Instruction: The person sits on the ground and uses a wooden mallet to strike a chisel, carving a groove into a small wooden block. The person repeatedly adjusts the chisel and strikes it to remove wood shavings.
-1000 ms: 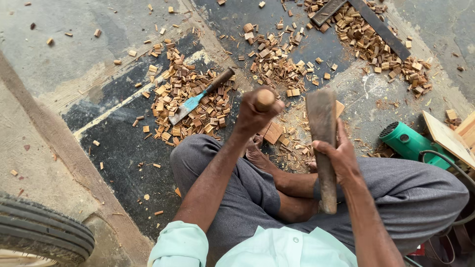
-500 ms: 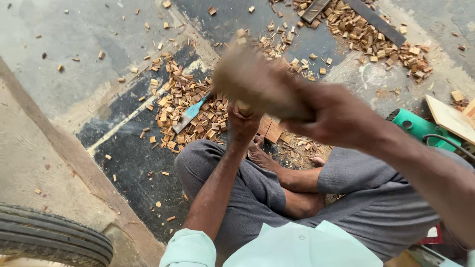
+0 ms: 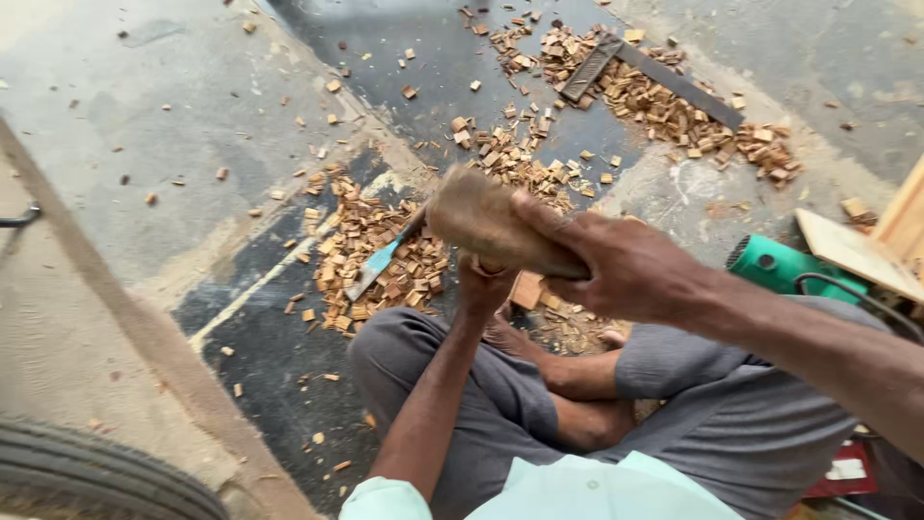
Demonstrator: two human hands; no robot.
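Right hand (image 3: 630, 270) grips a worn, tan wooden mallet (image 3: 491, 226), fingers wrapped tight around it. Left hand (image 3: 484, 287) fists something hidden beneath. Mallet's come lower since a moment ago.

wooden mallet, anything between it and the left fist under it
Nothing visible does. The wooden mallet, gripped by the right hand, sits just above the left hand. Whatever the left hand holds is hidden by the mallet and fingers.
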